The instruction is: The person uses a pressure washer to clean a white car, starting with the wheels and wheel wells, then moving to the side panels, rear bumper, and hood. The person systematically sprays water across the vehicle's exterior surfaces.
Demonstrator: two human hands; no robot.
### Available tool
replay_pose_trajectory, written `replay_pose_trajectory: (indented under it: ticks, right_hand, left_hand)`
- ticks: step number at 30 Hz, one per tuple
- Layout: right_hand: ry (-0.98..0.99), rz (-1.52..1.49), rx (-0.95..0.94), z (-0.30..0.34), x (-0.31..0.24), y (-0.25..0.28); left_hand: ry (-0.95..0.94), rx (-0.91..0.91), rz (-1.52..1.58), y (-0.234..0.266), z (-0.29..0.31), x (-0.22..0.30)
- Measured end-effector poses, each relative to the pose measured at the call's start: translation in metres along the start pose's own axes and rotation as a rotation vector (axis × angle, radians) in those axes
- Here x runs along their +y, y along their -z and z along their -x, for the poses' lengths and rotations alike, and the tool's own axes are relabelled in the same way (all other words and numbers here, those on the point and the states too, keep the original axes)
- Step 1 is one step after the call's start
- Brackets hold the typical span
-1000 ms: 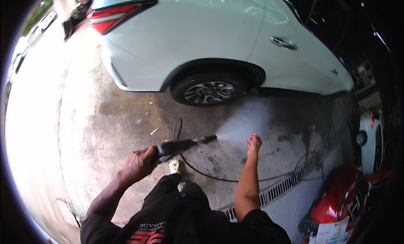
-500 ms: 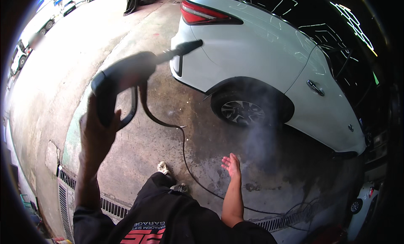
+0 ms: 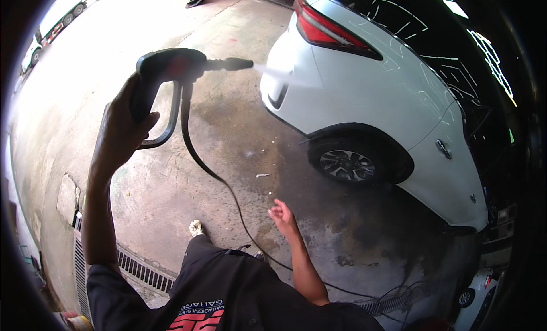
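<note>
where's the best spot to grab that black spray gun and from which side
Best by the pistol grip at the rear of the spray gun, coming from below and behind, as the left hand does now. The grip angles down away from the nozzle, the trigger guard loop sits in front, and the hose hangs clear below.

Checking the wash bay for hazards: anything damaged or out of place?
The concrete floor is cracked near the drain grate. The hose from the spray gun in the left hand trails loose underfoot.
</note>
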State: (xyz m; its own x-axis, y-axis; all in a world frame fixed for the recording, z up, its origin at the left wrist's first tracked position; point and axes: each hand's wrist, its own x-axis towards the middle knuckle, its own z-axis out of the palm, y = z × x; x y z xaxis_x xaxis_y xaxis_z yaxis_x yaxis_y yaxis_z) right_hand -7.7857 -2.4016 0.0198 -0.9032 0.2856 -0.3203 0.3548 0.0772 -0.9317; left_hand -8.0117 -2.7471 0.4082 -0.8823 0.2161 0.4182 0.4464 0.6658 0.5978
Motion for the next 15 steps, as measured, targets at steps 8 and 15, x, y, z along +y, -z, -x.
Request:
replay_pose_trajectory:
  ticks: [8,15]
  right_hand:
    - [0.393,0.414,0.149,-0.181,-0.152,-0.282]
    - [0.060,0.431,-0.028,-0.236,-0.009,-0.259]
  left_hand:
    - [0.020,-0.122,0.187,0.006,-0.139,-0.106]
    - [0.291,-0.386,0.268,-0.030,-0.242,-0.263]
